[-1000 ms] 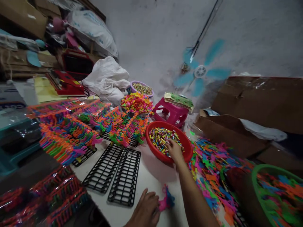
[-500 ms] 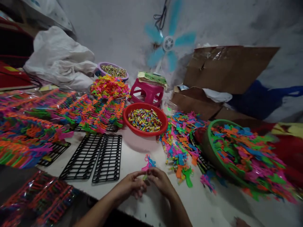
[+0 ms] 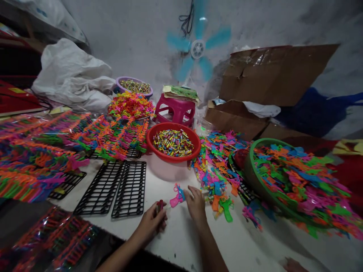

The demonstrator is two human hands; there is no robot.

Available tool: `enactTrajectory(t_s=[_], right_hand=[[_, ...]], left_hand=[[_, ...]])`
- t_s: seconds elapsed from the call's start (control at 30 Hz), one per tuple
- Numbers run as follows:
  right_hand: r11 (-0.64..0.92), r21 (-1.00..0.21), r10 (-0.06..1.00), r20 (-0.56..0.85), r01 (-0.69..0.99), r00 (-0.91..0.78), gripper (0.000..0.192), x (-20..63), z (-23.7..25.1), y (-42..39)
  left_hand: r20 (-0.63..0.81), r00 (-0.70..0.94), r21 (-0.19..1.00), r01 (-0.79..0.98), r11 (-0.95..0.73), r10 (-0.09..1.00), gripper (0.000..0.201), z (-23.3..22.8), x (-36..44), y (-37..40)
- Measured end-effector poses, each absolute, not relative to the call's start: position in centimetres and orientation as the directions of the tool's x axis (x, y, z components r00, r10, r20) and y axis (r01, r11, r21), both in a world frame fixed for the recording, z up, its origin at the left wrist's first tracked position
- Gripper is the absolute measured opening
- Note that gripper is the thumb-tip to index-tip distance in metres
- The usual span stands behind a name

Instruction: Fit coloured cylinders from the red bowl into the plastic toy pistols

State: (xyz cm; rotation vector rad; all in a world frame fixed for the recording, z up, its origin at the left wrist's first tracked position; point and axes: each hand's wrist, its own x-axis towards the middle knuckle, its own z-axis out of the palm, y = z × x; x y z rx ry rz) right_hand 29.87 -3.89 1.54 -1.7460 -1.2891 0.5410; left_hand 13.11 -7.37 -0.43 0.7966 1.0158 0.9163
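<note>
My left hand (image 3: 151,221) rests on the white table (image 3: 181,234) near its front edge, closed on a small dark red piece (image 3: 160,205) that sticks up between the fingers. My right hand (image 3: 195,202) lies just to the right, fingers on a pink and blue toy gun (image 3: 177,197) lying on the table. Behind the hands stands a red bowl (image 3: 173,142) full of small coloured capsules. Loose plastic toy guns (image 3: 219,177) are heaped to the right of my right hand.
Two black grid racks (image 3: 116,189) lie left of the hands, with rows of coloured toys (image 3: 42,162) on further racks beyond. A green basket (image 3: 286,181) of toys stands at right. A pink stool (image 3: 176,109), a purple bowl (image 3: 133,85), cardboard boxes (image 3: 269,83) and a fan (image 3: 197,49) are behind.
A second ago my right hand was in the red bowl. It then came back to meet the left hand. Now the hands have parted and the right one touches the toy gun.
</note>
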Motion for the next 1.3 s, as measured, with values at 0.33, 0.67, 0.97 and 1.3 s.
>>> enactTrajectory(t_s=[0.33,0.67,0.97,1.3], right_hand=[[-0.185,-0.981,0.972,-0.192,-0.059,0.137,0.033,27.3,1.3,-4.4],[-0.112,-0.925,0.982,-0.047,-0.364,-0.184,0.045,27.9,3.2,-6.6],[-0.055,-0.987,0.988,-0.076,-0.154,0.136,0.028,26.8,3.5,-6.1],[0.019,-0.998,0.994,0.012,-0.063,0.111,0.030,26.2,4.3,-7.1]], left_hand=[[-0.280,0.132,0.911,-0.275,0.307,0.951,0.041,0.7,13.0,-6.8],[-0.552,0.496,0.543,-0.397,0.740,0.671,0.022,3.9,13.0,-6.9],[-0.275,0.397,0.848,-0.329,0.415,0.876,0.042,1.9,13.5,-7.6],[-0.296,0.455,0.856,-0.263,0.444,0.840,0.034,3.8,13.5,-7.8]])
